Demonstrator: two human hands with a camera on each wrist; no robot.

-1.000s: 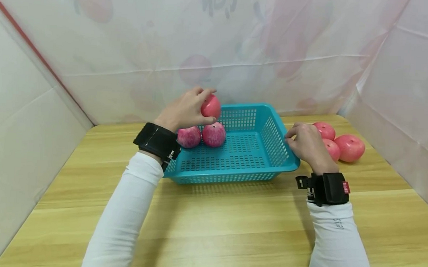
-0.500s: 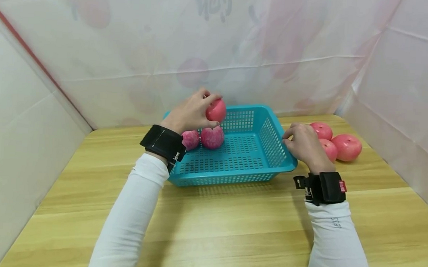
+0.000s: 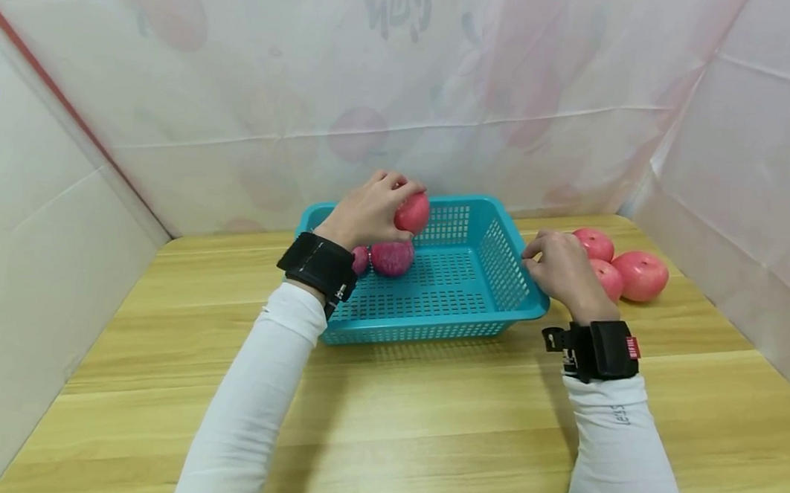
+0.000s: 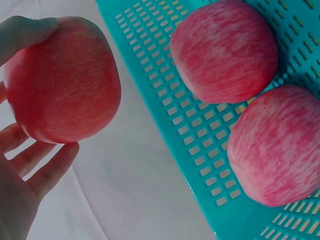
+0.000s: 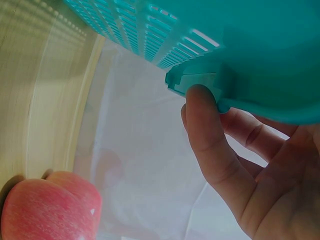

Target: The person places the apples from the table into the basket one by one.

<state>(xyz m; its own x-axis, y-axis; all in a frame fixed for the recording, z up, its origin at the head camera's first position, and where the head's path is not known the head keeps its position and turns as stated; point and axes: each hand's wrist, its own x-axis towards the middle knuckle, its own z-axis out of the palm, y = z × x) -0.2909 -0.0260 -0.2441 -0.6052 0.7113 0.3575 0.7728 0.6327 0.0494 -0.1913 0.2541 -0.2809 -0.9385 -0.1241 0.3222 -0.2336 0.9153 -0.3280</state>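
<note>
My left hand (image 3: 373,210) grips a pinkish-red apple (image 3: 413,212) above the back left part of a turquoise plastic basket (image 3: 431,333). The left wrist view shows the thumb on one side of that held apple (image 4: 65,82) and the fingers on the other. Two streaky, darker red apples (image 3: 392,258) sit side by side inside the basket at its left, one partly hidden by the left wrist. At the basket's right side, my right hand (image 3: 561,269) pinches the rim, thumb under the edge and fingers curled on the other side (image 5: 235,160).
Several pinkish-red apples (image 3: 641,276) cluster on the wooden table (image 3: 439,427) just right of my right hand. White printed sheets (image 3: 403,90) stand behind the table and along both sides. The table's far edge lies right behind the basket.
My left hand has carried the apple to the right and slightly down, over the basket. My right hand has kept its hold on the rim.
</note>
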